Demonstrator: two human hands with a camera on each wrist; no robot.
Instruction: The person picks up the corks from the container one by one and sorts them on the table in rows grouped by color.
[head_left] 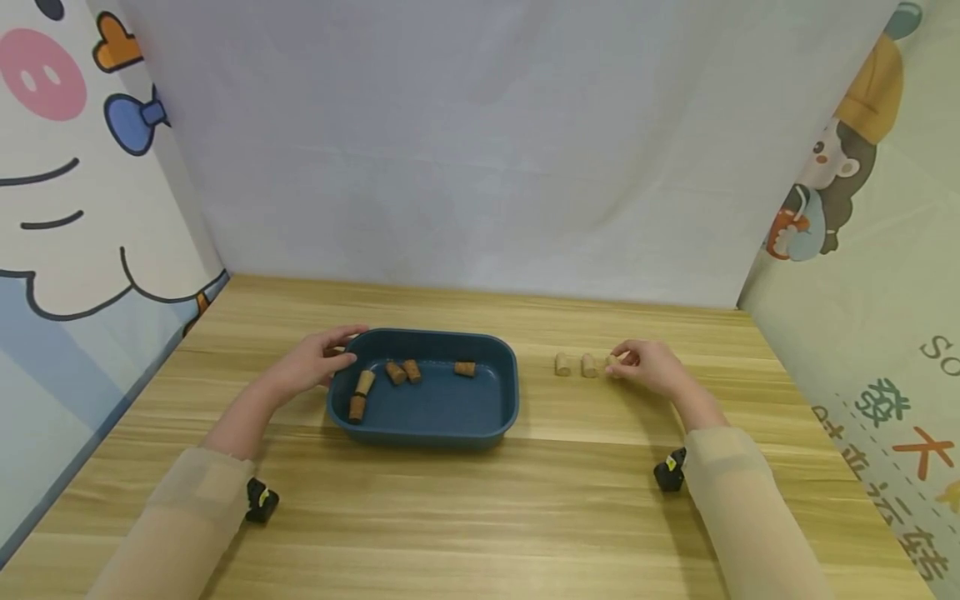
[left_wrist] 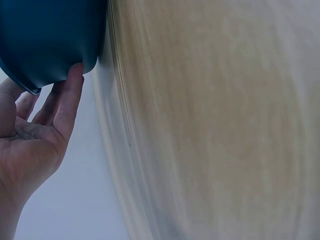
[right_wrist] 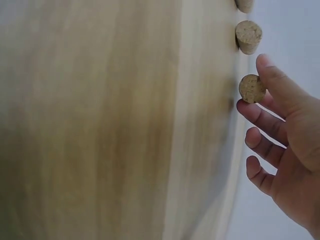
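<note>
- The right hand (head_left: pixel 651 368) pinches a pale cork (right_wrist: pixel 251 88) between thumb and forefinger, at the right end of a short row on the wooden table (head_left: pixel 480 517).
- The left hand (head_left: pixel 311 364) lies with straight fingers against the left wall of the blue tray (head_left: pixel 510 392), steadying it without gripping.
- To do this well, I judge the pinch should stay light and centred, lifting straight up so the two neighbouring corks (head_left: pixel 576 365) just beside it stay undisturbed.
- The tray, holding several darker corks (head_left: pixel 402 372), sits between the hands, well left of the pinched cork.
</note>
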